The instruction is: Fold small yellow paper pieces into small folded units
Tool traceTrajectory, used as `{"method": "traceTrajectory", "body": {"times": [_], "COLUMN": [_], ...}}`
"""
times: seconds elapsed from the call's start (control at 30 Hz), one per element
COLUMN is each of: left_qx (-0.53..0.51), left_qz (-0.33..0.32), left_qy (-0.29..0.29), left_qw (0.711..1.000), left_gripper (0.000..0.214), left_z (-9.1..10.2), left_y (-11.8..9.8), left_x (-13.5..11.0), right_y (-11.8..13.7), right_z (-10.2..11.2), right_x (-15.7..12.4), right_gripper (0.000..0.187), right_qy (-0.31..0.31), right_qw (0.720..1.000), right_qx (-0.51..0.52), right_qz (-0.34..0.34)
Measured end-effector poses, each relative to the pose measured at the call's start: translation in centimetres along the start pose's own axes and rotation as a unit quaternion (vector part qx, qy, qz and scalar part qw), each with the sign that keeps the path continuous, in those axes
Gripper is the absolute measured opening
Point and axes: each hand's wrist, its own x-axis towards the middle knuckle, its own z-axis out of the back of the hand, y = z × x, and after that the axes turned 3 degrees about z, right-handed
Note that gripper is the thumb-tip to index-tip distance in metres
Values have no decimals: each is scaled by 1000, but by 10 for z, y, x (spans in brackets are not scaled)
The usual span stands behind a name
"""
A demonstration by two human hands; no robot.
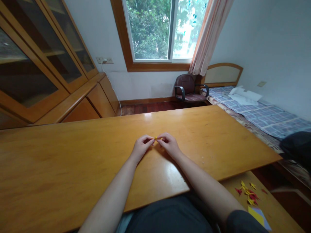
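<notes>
Paper, small and yellow, is clamped between thumb and fingers of the left hand and the right hand over the wooden table (red and yellow origami figures lie on a lower board at right).

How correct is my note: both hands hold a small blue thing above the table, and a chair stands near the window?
Only the colour is wrong: in the head view, the small thing that the left hand and right hand hold is yellow.
</notes>
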Motion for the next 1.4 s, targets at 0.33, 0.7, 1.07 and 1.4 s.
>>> {"method": "traceTrajectory", "body": {"times": [0.33, 0.7, 1.07, 1.4], "left_qx": [-29, -62, -48, -77], "left_qz": [23, -11, -21, -16], "left_qy": [19, 6, -23, -22], "left_qw": [999, 998, 998, 997], "left_gripper": [24, 24, 26, 23], "left_z": [1, 0, -1, -2], "left_y": [-5, -2, -4, -3], "left_x": [-1, -1, -1, -1], "right_y": [-2, 0, -2, -4], "right_z": [1, 1, 2, 1], "right_x": [-1, 0, -2, -3], "right_gripper": [11, 12, 29, 30], "right_qy": [10, 13, 36, 29], "right_qw": [1000, 999, 997, 996], "right_qx": [10, 21, 36, 42], "right_qz": [-16, -20, -56, -68]}}
